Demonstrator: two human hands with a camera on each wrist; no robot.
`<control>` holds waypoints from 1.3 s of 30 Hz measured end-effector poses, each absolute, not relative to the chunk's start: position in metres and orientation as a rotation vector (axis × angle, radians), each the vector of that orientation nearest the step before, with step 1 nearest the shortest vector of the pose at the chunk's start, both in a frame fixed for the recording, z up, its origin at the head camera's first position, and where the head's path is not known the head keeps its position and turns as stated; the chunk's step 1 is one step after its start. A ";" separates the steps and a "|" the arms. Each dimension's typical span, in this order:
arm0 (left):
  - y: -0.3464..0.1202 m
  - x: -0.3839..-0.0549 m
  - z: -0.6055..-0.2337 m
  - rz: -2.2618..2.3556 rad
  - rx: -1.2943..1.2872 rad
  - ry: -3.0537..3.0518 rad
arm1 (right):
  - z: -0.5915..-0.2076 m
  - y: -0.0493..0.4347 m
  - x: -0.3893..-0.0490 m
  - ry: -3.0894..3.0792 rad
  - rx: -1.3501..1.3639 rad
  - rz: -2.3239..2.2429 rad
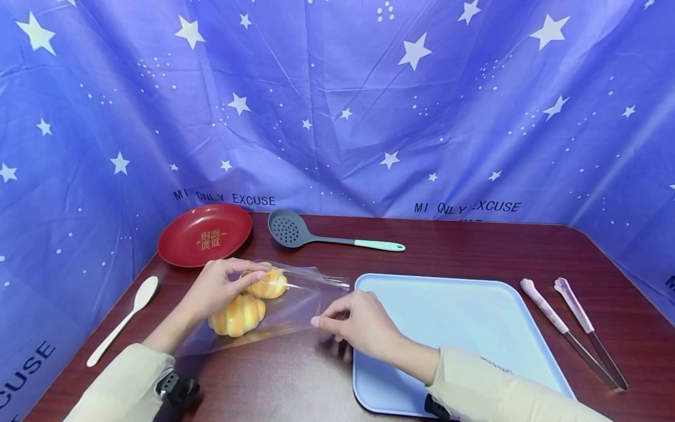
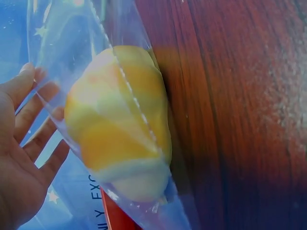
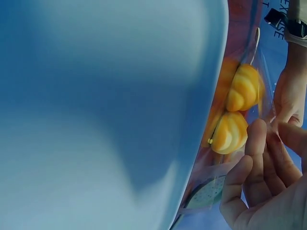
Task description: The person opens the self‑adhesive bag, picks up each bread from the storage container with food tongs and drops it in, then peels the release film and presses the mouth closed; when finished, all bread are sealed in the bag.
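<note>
A clear plastic bag lies over the left middle of the table with two striped bread rolls inside. The nearer bread roll sits lower left of the farther bread roll. My left hand reaches over the bag and pinches its film between thumb and fingers beside the farther roll. In the left wrist view, one bread roll shows large through the film and its seam. At the bag's right end, my right hand pinches the edge, thumb toward the bag, the other fingers curled below.
A light blue tray lies right of the bag, partly under the right forearm. Behind stand a red plate and a grey slotted spoon. A white spoon lies at left, metal tongs at right. A starry curtain surrounds the table.
</note>
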State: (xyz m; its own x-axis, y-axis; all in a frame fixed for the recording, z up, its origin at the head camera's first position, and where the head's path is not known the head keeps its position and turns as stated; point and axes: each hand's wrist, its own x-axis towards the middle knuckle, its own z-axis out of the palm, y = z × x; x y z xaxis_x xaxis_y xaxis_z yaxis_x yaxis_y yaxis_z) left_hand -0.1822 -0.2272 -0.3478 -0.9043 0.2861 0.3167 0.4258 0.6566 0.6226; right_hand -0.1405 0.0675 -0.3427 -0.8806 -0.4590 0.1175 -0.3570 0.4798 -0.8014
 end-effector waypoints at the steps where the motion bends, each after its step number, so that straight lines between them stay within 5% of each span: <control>1: -0.227 -0.182 -0.347 -1.075 -0.593 -2.689 | -0.343 0.068 -0.140 2.597 -0.732 -1.371; 23: -0.172 -0.219 -0.304 -0.837 -0.720 -2.868 | -0.348 0.070 -0.133 2.653 -0.933 -1.150; 39: -0.117 -0.222 -0.324 -0.580 -0.692 -3.064 | -0.350 0.070 -0.133 2.667 -0.972 -1.102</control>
